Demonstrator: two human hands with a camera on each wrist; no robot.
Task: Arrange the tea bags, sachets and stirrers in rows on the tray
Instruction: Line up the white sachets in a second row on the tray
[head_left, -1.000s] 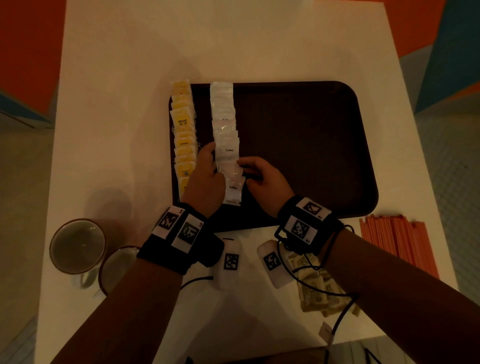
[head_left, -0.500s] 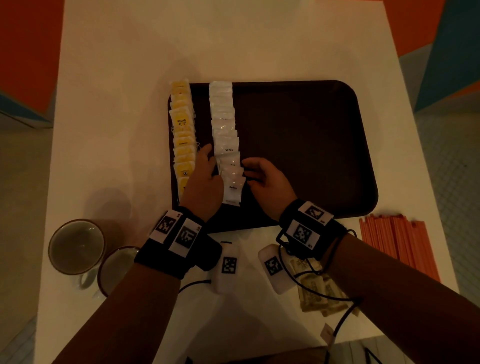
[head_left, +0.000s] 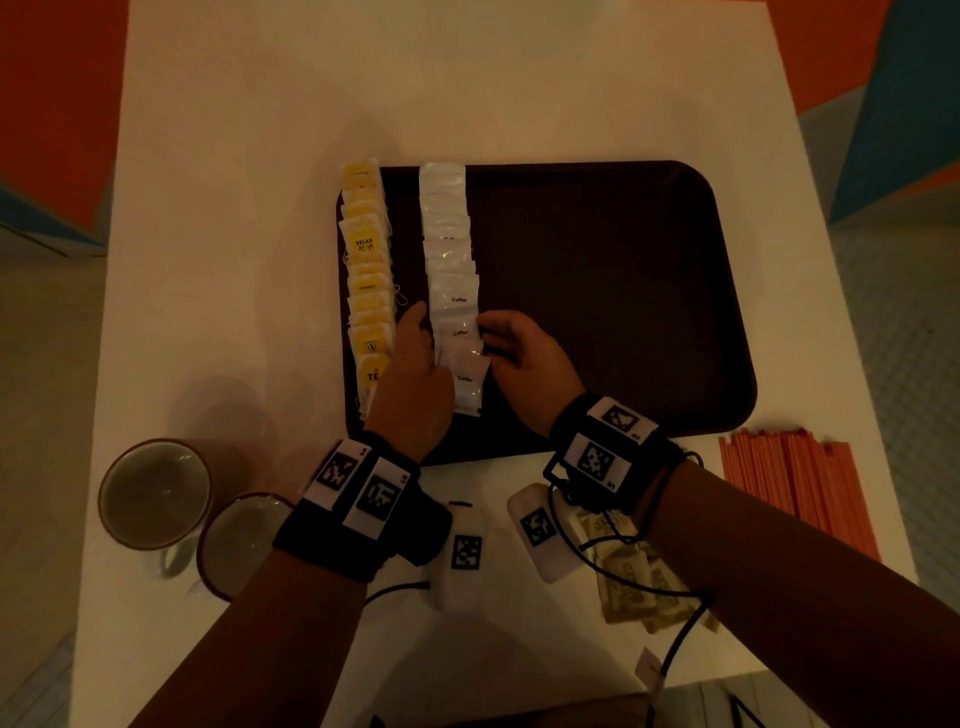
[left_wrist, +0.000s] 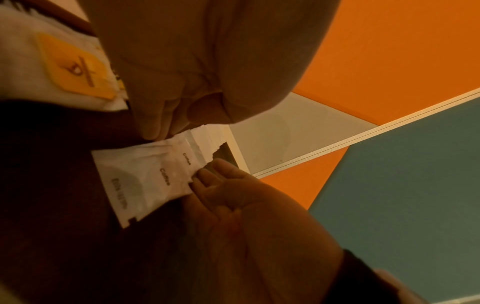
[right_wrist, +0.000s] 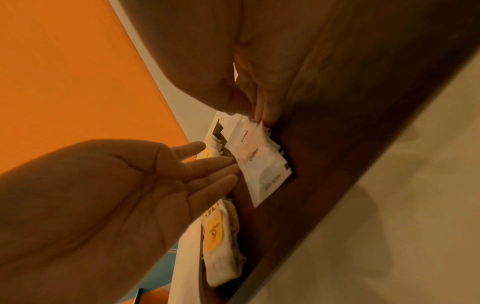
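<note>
White tabletop (head_left: 260, 208) under dim warm light carries my dark brown tray (head_left: 597, 286), with orange and teal floor beyond the edges. Along the tray's left edge runs a row of yellow tea bags (head_left: 366, 270); I can read "RELAX" on one and "TE" on the nearest, the rest too small to tell. Just beside it lies one row of white sachets (head_left: 449, 249), overlapping, three of them printed "Coffee". How many bags or sachets each row holds I cannot count.

My left hand (head_left: 415, 379) lies between the two rows, fingers straight and together, their tips pressing the sachet row's left edge. My right hand (head_left: 524, 358) pinches the right edge of a sachet near the row's near end, thumb against fingertips (right_wrist: 259, 115).

Orange stirrers (head_left: 795, 488) lie in a bundle at the tabletop's right edge, off the tray. Tan sachets (head_left: 628, 582) sit piled at the near edge, under my right wrist. Two glass cups (head_left: 156, 493) stand at the near left corner.
</note>
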